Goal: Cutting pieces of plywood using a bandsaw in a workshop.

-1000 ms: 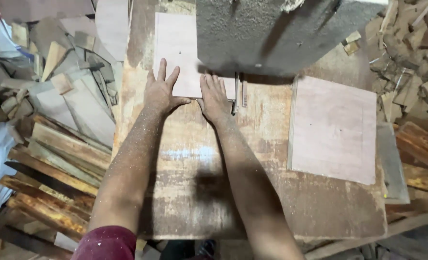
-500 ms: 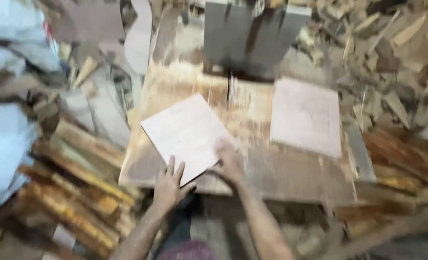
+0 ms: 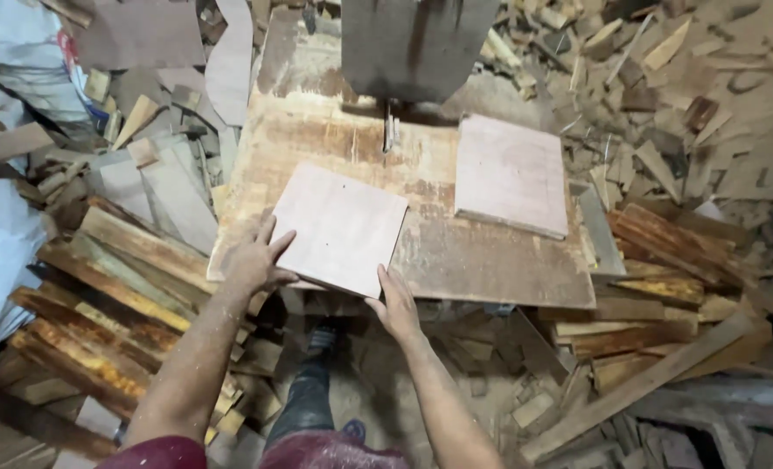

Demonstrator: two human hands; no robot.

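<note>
The thin square board (image 3: 341, 227) lies turned like a diamond on the near left part of the saw table (image 3: 491, 260), its near corner hanging a little past the table's front edge at about 6 o'clock from the blade (image 3: 390, 130). The left hand (image 3: 252, 260) lies flat with its fingers spread on the board's corner at 9 o'clock, pressing down rather than pinching. The right hand (image 3: 398, 304) cups the near edge toward 5 o'clock, fingers loosely curled against the rim; whether the thumb reaches underneath cannot be told. The board looks like plywood or thin sheet wood: pale, smooth-faced, light enough for one hand, and stiff across its small span, so it should not sag when lifted by an edge. The dusty face and the sawdust on the table likely make it slide easily, so flat palm pressure will steer it better than a fingertip pinch. The sensible holds are the two outer edges where the hands now sit, well away from the blade. A second, similar board (image 3: 510, 174) lies flat at 4 o'clock from the blade, apart from the first. Scrap offcuts (image 3: 126, 260) are heaped on the floor to the left, with more to the right.
</note>
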